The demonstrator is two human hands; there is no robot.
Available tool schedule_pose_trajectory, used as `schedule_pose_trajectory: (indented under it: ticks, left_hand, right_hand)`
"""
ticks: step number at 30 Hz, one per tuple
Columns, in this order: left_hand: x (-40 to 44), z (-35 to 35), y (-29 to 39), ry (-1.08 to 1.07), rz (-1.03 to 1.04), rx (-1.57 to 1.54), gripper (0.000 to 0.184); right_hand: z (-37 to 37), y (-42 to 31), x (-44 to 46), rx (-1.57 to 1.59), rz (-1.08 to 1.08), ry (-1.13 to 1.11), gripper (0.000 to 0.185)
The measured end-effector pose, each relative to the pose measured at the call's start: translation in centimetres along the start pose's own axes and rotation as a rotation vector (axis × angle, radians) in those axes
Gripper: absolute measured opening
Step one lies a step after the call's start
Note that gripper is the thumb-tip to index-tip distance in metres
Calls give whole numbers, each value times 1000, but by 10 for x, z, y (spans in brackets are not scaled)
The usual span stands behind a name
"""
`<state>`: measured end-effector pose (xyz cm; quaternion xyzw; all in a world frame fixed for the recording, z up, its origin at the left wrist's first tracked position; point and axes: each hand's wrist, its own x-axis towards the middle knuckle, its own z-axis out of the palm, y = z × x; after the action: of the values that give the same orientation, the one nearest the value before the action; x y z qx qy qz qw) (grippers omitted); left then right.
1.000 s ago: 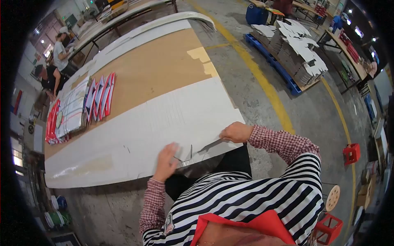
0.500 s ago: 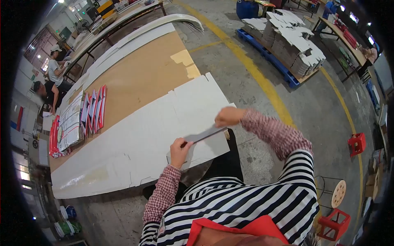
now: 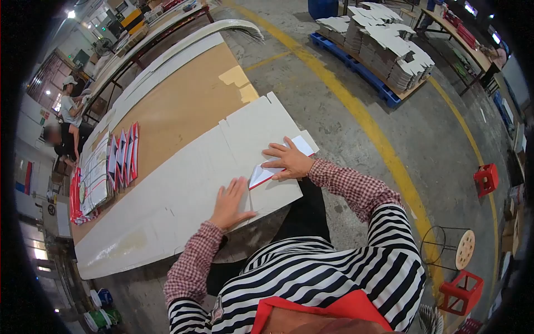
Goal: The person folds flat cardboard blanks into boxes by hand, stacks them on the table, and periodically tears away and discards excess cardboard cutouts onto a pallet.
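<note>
A flat folded paper piece (image 3: 302, 145), white with a red edge, lies on the white cardboard sheet (image 3: 194, 192) near the table's right end. My right hand (image 3: 293, 161) rests on it, fingers spread, covering its middle; a pointed white fold shows left of the fingers. My left hand (image 3: 229, 204) is open and apart from the paper, its fingers stretched out over the cardboard near the front edge. Neither hand grips anything.
On the table's left are several standing red-and-white folded pieces (image 3: 125, 156) beside a bundle (image 3: 95, 177). A blue pallet (image 3: 356, 67) carries stacked cardboard. Red stools (image 3: 485, 179) and a round-topped stool (image 3: 465, 250) stand right. Two people (image 3: 69, 133) are at the far left.
Both hands held a narrow strip-like piece by its ends before. Now the paper lies flat, my right hand spread on it, and my left hand has let go and opened to the left.
</note>
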<state>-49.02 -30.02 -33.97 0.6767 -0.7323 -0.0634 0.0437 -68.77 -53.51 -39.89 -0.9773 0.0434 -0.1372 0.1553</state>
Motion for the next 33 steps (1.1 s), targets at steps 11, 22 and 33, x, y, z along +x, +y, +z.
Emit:
schedule_pose_trajectory:
  ticks: [11,22,33]
  left_hand:
    - [-1,37,-36,401,-584,-665,21]
    - [23,61,24,180,-158,-305,83]
    - [35,44,22,62,-38,-189,90]
  right_hand:
    - [-5,8,-8,-13,44,32,51]
    - [-17,-11,-3,-95,166,1,57]
    - [-22,-15,-50,607,873,918,64]
